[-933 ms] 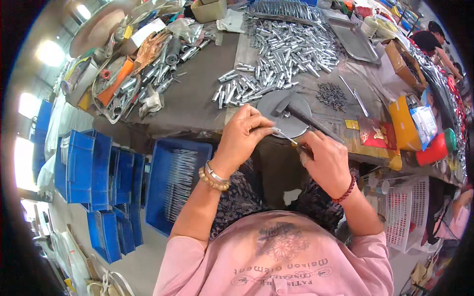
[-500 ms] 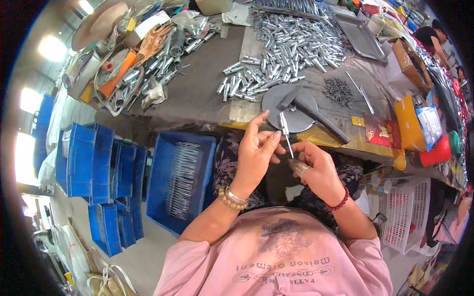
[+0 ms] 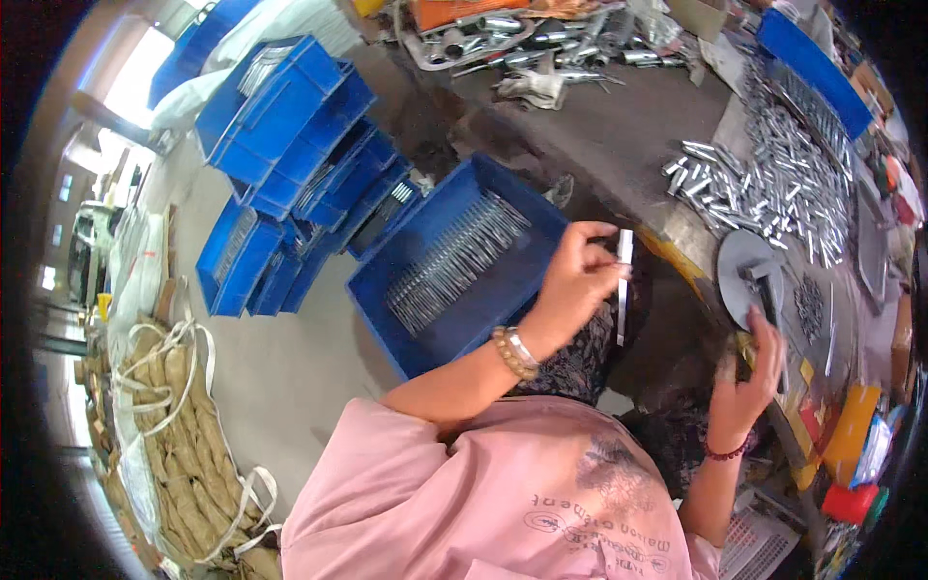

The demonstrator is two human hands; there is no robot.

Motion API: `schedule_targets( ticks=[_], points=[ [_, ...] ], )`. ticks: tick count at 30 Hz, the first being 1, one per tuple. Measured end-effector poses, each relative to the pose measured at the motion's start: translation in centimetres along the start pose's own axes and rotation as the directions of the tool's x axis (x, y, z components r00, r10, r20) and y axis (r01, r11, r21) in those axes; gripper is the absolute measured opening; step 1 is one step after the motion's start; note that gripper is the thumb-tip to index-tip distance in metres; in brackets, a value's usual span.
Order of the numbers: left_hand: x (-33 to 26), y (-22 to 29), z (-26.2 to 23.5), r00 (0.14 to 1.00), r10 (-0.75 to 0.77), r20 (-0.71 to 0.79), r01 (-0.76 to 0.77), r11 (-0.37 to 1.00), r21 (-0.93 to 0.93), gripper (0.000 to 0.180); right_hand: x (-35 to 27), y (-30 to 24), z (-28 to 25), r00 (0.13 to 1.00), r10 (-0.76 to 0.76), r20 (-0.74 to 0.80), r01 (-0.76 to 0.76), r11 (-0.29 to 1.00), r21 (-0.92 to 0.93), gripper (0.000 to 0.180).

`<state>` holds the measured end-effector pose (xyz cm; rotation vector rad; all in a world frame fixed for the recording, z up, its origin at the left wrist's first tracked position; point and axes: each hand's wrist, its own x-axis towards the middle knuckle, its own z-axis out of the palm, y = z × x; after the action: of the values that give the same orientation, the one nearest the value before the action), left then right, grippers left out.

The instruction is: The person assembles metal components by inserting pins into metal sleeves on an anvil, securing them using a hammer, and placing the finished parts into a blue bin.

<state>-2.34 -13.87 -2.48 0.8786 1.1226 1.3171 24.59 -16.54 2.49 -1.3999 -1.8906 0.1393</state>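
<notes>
My left hand (image 3: 570,290) pinches a slim metal rod (image 3: 622,300) with a thicker silver sleeve at its top end, held upright beside the blue bin. Inside that blue bin (image 3: 377,290), similar metal rods (image 3: 459,261) lie side by side in a slanting row. Over at the table's edge, my right hand (image 3: 752,382) is empty, its fingers stretched toward the round grey plate (image 3: 735,290). A hammer (image 3: 770,300) rests on the plate, its handle passing close by those fingers. Motion blurs the fingers, and I cannot tell whether they touch the hammer.
Loose silver sleeves (image 3: 773,193) are heaped on the table beyond the plate, with small dark parts (image 3: 808,307) nearby. Stacked blue bins (image 3: 280,145) stand at the left. Tan sacks (image 3: 179,416) lie on the floor. A yellow packet (image 3: 851,430) sits at the right.
My view has swung left. The left hand has carried the rod toward the blue bin. My right hand has come away from the rod and opened out near the hammer.
</notes>
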Motion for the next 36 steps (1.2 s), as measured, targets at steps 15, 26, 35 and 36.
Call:
schedule_targets(
  ticks=[15, 26, 35, 36],
  points=[
    [10.8, -13.3, -21.8, 0.725, -0.195, -0.660, 0.216, 0.975, -0.051, 0.053, 1.3, 3.3, 3.1, 0.967, -0.189, -0.173, 0.123, 0.934, -0.335, 0.060],
    [21.3, -21.5, -24.4, 0.688, -0.188, -0.701, 0.280, 0.960, 0.016, 0.044, 1.0, 3.7, 2.8, 0.970, -0.181, -0.160, 0.108, 0.918, -0.382, 0.057],
    [20.5, -18.9, -23.3, 0.705, 0.101, -0.702, 0.068, 0.976, 0.208, 0.027, 1.1, 3.6, 2.9, 0.978, -0.151, -0.143, 0.103, 0.949, -0.299, 0.053],
    [18.7, -15.1, -23.3, 0.700, 0.223, -0.678, -0.061, 0.965, 0.254, 0.024, 1.4, 3.2, 2.9, 0.977, -0.156, -0.142, 0.116, 0.960, -0.256, 0.053]
  ],
)
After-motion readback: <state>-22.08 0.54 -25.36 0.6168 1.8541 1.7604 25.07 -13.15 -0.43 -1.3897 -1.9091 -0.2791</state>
